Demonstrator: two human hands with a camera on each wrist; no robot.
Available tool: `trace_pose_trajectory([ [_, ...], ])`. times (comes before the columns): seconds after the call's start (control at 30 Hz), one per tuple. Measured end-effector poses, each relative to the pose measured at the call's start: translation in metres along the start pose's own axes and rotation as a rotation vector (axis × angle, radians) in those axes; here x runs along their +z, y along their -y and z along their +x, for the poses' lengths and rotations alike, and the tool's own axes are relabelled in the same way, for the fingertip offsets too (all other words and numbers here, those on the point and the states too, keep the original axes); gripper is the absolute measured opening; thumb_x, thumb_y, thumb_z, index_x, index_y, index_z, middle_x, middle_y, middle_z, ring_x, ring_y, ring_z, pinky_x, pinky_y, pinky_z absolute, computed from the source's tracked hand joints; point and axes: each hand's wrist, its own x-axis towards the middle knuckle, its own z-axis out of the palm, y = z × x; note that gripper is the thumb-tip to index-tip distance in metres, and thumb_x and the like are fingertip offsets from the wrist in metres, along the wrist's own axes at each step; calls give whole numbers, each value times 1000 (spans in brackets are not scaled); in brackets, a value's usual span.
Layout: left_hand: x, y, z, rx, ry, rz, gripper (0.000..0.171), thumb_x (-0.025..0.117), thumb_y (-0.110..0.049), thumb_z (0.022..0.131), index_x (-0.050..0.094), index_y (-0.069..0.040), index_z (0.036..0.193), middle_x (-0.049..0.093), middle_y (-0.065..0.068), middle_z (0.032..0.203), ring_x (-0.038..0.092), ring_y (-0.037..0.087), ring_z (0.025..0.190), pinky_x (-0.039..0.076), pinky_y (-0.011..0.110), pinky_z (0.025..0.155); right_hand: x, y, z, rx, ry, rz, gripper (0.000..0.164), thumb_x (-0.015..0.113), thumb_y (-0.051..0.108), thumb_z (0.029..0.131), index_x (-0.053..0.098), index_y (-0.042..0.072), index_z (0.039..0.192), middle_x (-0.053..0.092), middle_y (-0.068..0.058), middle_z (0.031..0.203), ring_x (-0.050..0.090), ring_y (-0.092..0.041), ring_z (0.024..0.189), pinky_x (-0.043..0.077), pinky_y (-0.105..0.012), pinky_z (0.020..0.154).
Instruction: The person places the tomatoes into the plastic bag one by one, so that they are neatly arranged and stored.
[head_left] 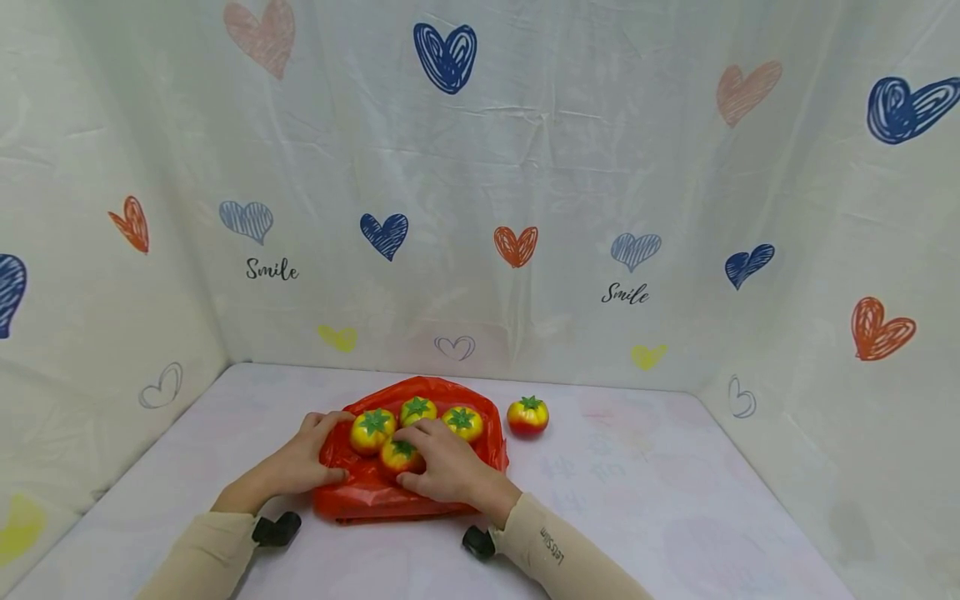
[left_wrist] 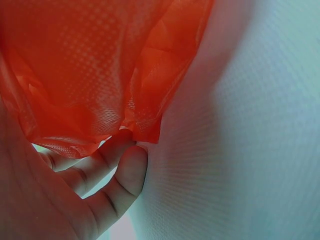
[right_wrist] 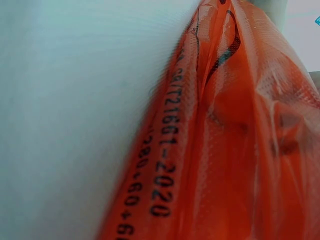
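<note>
A red plastic bag lies spread on the table, its mouth turned up. Inside it sit three yellow-red toy tomatoes with green leafy tops, including the left tomato, the back tomato and the right tomato. At the front, a fourth tomato is gripped by my right hand, thumb on its near side. My left hand holds the bag's left edge; its fingers curl by the bag in the left wrist view. Only the printed bag shows in the right wrist view.
Right of the bag, another tomato stands on the white table. A white curtain with printed hearts hangs behind the table and along both sides.
</note>
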Motion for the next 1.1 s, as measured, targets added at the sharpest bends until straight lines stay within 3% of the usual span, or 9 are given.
trace_pose_trajectory([
  [0.3, 0, 0, 0, 2, 1, 7, 80, 81, -17, 68, 38, -17, 136, 34, 20, 124, 46, 38, 111, 49, 56, 85, 0, 0, -1, 1, 29, 42, 50, 65, 43, 87, 48, 36, 134, 44, 8, 137, 41, -12, 124, 44, -40, 99],
  [0.6, 0, 2, 1, 48, -16, 25, 77, 80, -19, 70, 39, -17, 135, 35, 18, 121, 48, 37, 110, 46, 58, 88, 1, 0, 0, -27, 4, 32, 47, 62, 43, 90, 49, 34, 134, 45, 8, 136, 43, -11, 123, 42, -38, 101],
  [1.1, 0, 3, 1, 45, -11, 23, 77, 80, -19, 70, 39, -18, 135, 35, 19, 122, 47, 37, 110, 46, 58, 87, -1, -1, -1, -4, 14, 45, 49, 62, 42, 90, 47, 35, 136, 43, 7, 137, 43, -11, 123, 44, -38, 99],
])
